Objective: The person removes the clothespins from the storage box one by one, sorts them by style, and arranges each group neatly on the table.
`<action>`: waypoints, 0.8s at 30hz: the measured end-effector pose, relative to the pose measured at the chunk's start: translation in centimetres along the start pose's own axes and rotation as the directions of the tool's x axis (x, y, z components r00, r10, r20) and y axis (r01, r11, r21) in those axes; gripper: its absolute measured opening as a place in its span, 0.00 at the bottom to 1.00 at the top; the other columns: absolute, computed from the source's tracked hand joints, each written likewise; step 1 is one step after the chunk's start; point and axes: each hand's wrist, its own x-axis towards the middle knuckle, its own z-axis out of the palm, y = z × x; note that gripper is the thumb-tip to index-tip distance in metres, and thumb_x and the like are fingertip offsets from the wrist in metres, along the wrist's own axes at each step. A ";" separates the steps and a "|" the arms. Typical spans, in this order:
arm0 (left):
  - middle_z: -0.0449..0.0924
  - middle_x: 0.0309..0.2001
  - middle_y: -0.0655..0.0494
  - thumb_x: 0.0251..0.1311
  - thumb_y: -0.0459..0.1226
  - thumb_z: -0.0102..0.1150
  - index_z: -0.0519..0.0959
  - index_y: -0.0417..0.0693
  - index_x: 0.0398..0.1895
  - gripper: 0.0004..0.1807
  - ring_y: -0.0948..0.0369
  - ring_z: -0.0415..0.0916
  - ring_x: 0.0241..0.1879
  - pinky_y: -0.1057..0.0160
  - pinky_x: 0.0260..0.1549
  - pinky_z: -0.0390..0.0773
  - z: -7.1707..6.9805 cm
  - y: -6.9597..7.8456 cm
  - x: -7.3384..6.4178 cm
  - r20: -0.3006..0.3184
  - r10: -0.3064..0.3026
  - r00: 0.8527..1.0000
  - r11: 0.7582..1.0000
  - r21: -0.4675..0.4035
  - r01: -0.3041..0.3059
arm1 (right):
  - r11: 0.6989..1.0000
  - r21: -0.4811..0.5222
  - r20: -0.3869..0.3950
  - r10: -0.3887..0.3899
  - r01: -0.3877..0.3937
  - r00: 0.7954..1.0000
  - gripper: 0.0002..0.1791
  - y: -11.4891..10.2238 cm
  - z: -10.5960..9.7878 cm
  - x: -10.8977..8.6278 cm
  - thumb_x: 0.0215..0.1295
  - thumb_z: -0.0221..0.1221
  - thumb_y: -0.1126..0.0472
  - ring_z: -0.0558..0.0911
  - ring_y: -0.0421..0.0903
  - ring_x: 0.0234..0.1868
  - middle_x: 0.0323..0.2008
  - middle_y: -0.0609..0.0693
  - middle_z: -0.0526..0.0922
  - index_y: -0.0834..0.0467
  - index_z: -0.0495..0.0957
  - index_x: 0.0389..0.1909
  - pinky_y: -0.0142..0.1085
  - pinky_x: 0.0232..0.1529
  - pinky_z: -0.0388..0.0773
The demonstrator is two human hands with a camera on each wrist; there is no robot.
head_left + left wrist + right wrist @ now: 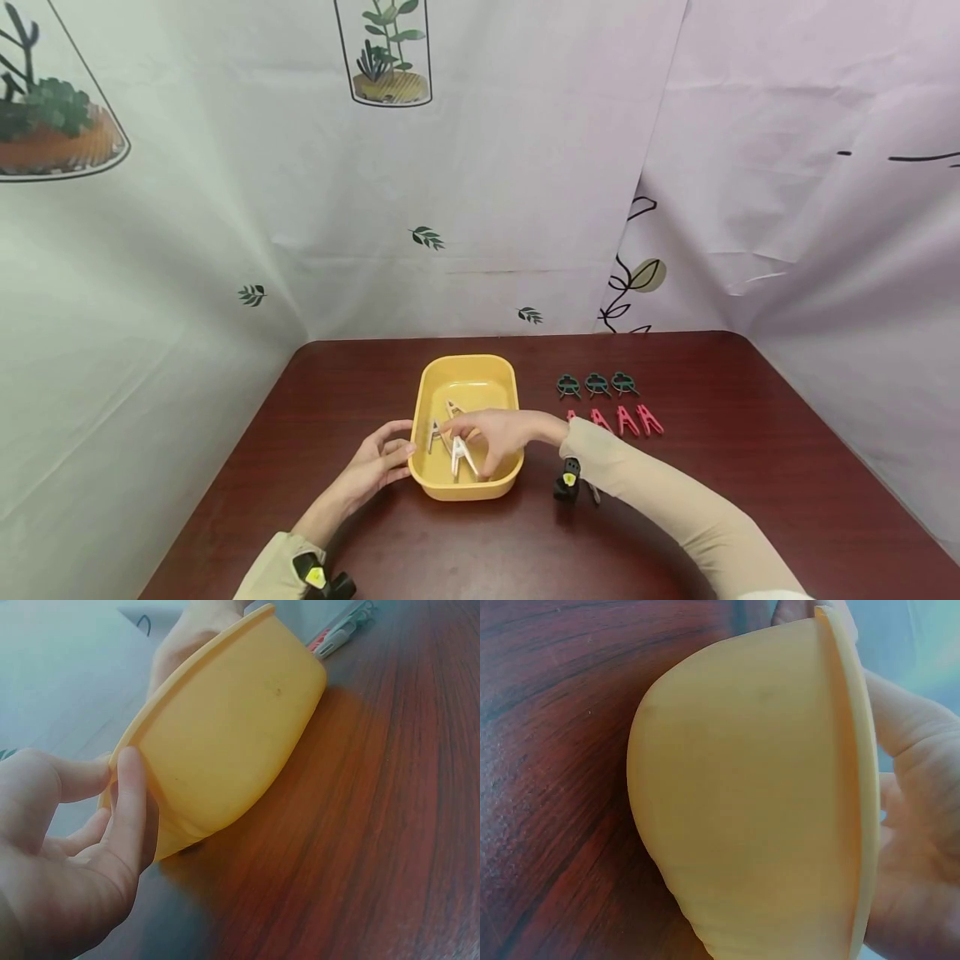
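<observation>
A yellow plastic basin point(468, 492) stands on the table with several pale clothespins point(462, 459) inside. My left hand point(375, 461) pinches the basin's left rim; in the left wrist view, the thumb meets the rim and a finger lies against the outer wall. My right hand point(498, 432) reaches over the right rim into the basin, thumb and fingers spread apart around a white clothespin. The right wrist view shows the basin's outer wall point(742, 787) hiding the right fingertips and whatever they touch.
Right of the basin, green clips point(596, 384) lie in a row at the back, with pink clothespins point(627, 421) in a row nearer. A small pale piece point(595, 493) shows partly under the right sleeve. Printed cloth point(480, 208) hangs behind the dark red wood table point(465, 550).
</observation>
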 end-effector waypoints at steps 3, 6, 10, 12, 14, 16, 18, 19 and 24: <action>0.78 0.40 0.57 0.69 0.34 0.53 0.51 0.32 0.69 0.32 0.66 0.79 0.39 0.69 0.39 0.82 0.0 0.0 0.1 0.000 0.000 1.000 1.000 -0.002 0.000 | 0.998 0.053 -0.027 -0.014 0.015 1.000 0.50 0.0 0.0 -0.3 0.45 0.74 0.65 0.70 0.43 0.64 0.63 0.53 0.71 0.59 0.60 0.71 0.38 0.69 0.65; 0.78 0.40 0.57 0.69 0.34 0.52 0.51 0.32 0.69 0.32 0.66 0.79 0.40 0.68 0.40 0.82 0.1 0.0 0.1 -0.004 0.000 1.000 1.000 -0.004 0.000 | 0.991 0.125 -0.058 -0.037 0.044 0.998 0.52 0.1 -0.1 -0.6 0.46 0.74 0.65 0.69 0.47 0.66 0.65 0.57 0.69 0.61 0.57 0.72 0.43 0.70 0.64; 0.78 0.40 0.57 0.69 0.34 0.53 0.51 0.33 0.69 0.31 0.66 0.79 0.40 0.68 0.40 0.82 0.2 0.1 0.1 -0.009 -0.001 1.000 1.000 0.001 0.001 | 0.979 0.193 -0.097 -0.052 0.070 0.994 0.53 0.1 -0.2 -1.1 0.48 0.73 0.66 0.68 0.50 0.67 0.67 0.60 0.66 0.62 0.54 0.73 0.48 0.71 0.62; 0.78 0.40 0.57 0.69 0.35 0.53 0.51 0.33 0.69 0.32 0.66 0.80 0.40 0.68 0.40 0.82 0.2 0.1 0.0 -0.008 -0.002 1.000 1.000 0.005 0.002 | 0.977 0.201 -0.108 -0.045 0.067 0.993 0.53 0.1 -0.3 -1.5 0.49 0.73 0.65 0.67 0.49 0.67 0.67 0.60 0.66 0.61 0.53 0.73 0.49 0.71 0.61; 0.78 0.40 0.57 0.68 0.35 0.54 0.52 0.33 0.69 0.32 0.66 0.80 0.39 0.69 0.39 0.82 0.1 0.1 -0.1 -0.009 -0.006 1.000 1.000 0.009 0.006 | 0.978 0.201 -0.117 -0.033 0.056 0.993 0.52 0.1 -0.5 -1.9 0.49 0.73 0.64 0.67 0.48 0.68 0.68 0.59 0.65 0.60 0.54 0.73 0.49 0.71 0.61; 0.78 0.40 0.58 0.68 0.35 0.54 0.52 0.33 0.69 0.33 0.67 0.80 0.39 0.69 0.39 0.82 0.1 0.0 -0.1 -0.010 -0.009 1.000 1.000 0.011 0.009 | 0.977 0.210 -0.121 -0.018 0.043 0.993 0.51 0.0 -0.6 -2.4 0.49 0.73 0.64 0.66 0.48 0.68 0.69 0.57 0.65 0.59 0.55 0.73 0.48 0.72 0.61; 0.78 0.40 0.58 0.68 0.36 0.55 0.52 0.33 0.68 0.33 0.67 0.80 0.39 0.69 0.39 0.82 0.0 -0.1 0.0 -0.013 -0.012 1.000 1.000 0.009 0.012 | 0.975 0.216 -0.126 -0.013 0.040 0.992 0.50 0.0 -0.8 -2.8 0.49 0.73 0.63 0.66 0.49 0.69 0.70 0.56 0.65 0.59 0.56 0.72 0.48 0.72 0.60; 0.78 0.39 0.59 0.68 0.36 0.55 0.53 0.34 0.68 0.32 0.67 0.80 0.39 0.69 0.39 0.82 0.0 -0.1 0.0 -0.015 -0.014 1.000 1.000 0.008 0.014 | 0.975 0.217 -0.130 -0.013 0.041 0.991 0.49 0.0 -0.9 -3.0 0.49 0.73 0.63 0.66 0.50 0.69 0.70 0.56 0.64 0.59 0.57 0.72 0.48 0.72 0.60; 0.79 0.40 0.59 0.67 0.37 0.57 0.54 0.37 0.68 0.32 0.66 0.80 0.39 0.69 0.39 0.82 0.0 -0.2 0.2 -0.025 -0.023 0.999 1.000 0.002 0.023 | 0.973 0.224 -0.168 -0.022 0.060 0.986 0.48 0.5 -1.1 -3.8 0.49 0.73 0.64 0.66 0.52 0.69 0.70 0.59 0.64 0.62 0.59 0.70 0.48 0.72 0.61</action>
